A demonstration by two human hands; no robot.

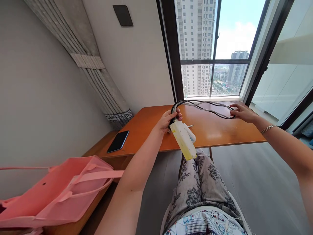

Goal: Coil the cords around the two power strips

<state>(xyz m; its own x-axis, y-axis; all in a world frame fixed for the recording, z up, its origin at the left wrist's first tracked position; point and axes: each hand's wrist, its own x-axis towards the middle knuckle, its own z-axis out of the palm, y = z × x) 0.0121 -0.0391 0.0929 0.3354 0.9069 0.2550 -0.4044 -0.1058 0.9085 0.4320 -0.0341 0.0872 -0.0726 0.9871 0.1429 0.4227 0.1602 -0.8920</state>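
Observation:
My left hand [168, 120] is closed around a bundle of black, white and grey cables [195, 103] at its left end. Just below that hand hangs a yellowed white power strip [183, 139], tilted, over the table's front edge and my lap. A white plug or adapter [190, 133] sits against its right side. My right hand [241, 112] pinches the far right end of the cable loops, which stretch between both hands above the table. Part of the bundle is hidden inside my left fist.
Under the cables is a brown wooden table [146, 130]. A dark phone [118, 141] lies at its left. A pink bag [73, 189] stands on a wooden surface at lower left. Beyond the table are a window [215, 62] and a grey curtain [90, 75].

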